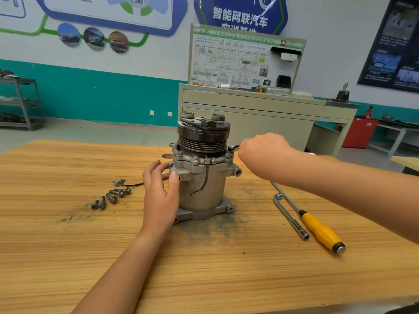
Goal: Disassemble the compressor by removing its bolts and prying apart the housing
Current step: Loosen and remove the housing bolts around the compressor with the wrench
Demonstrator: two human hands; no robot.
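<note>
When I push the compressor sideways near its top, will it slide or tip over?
Probably heavy for its size: the compressor looks like cast metal. It stands upright with the pulley on top, so a high push may tip it rather than slide it. The left hand holds its side, likely to steady it.

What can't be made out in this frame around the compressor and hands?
- Head view: tool in the right hand, only its tip shows; the curled fingers hide the rest.
- Head view: compressor, far side hidden by its own body.
- Head view: loose bolts, overlapping, too small to count.
</note>
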